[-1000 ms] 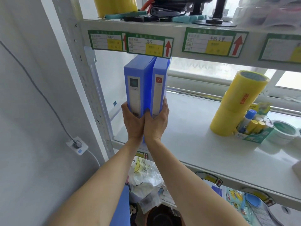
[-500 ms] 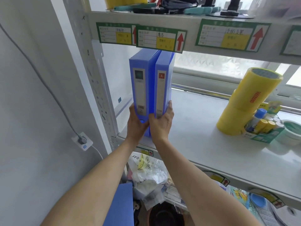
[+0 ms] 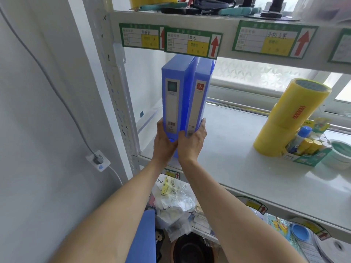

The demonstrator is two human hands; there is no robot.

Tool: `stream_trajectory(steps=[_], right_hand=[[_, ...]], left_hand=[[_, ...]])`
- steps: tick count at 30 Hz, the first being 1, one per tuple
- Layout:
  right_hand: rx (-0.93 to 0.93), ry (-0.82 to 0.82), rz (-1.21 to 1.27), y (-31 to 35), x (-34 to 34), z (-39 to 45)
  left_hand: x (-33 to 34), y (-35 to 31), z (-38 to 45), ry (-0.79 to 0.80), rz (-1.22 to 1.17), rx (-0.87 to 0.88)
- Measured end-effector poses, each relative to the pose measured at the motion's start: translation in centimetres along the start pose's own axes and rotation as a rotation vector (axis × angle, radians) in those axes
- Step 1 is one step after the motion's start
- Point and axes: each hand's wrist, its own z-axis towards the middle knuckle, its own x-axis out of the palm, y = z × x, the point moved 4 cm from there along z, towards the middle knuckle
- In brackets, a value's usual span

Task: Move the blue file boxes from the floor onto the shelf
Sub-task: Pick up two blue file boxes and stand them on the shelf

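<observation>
Head view, centre of the frame: two upright blue plastic file boxes, pressed side by side, spines toward the camera. Wider blue file box with a grey-green square on its spine label (image 3: pixel 171 103) on the left; narrower blue file box with a small red mark on its label (image 3: pixel 198 105) on the right, leaning slightly against its neighbour. Both at the left end of the white metal shelf board (image 3: pixel 237 168), lower ends near the front edge; cannot tell whether fully resting on the board, lower ends hidden behind the hands. Tops reaching close under the upper shelf beam with green-bordered paper labels bearing red arrows (image 3: pixel 191 42).

Left hand (image 3: pixel 163 143) wrapped on the lower left side of the wider box, fingers closed round its edge. Right hand (image 3: pixel 191 143) clamped on the lower end of the narrower box, fingers curled round its right side, thumb on the spine. Hands touching each other at the middle.

Right of the frame, well apart from the boxes: stack of yellow packing tape rolls (image 3: pixel 290 118), tilted, with a small green cardboard box of glue sticks (image 3: pixel 307 149) just beside it.

Lower centre, below the shelf: another blue file box (image 3: pixel 142 236), partly hidden by the left forearm, next to crumpled clear plastic bags (image 3: pixel 176 204).

Left of the frame: grey wall with a white socket and plugged-in cable (image 3: pixel 97 160).
</observation>
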Motion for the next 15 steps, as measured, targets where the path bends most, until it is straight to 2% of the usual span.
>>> stream_trajectory(steps=[15], right_hand=[[-0.02,0.029,-0.045,-1.4,0.1,-0.6]], left_hand=[[-0.6,1.1,0.5,0.016,0.047,-0.017]])
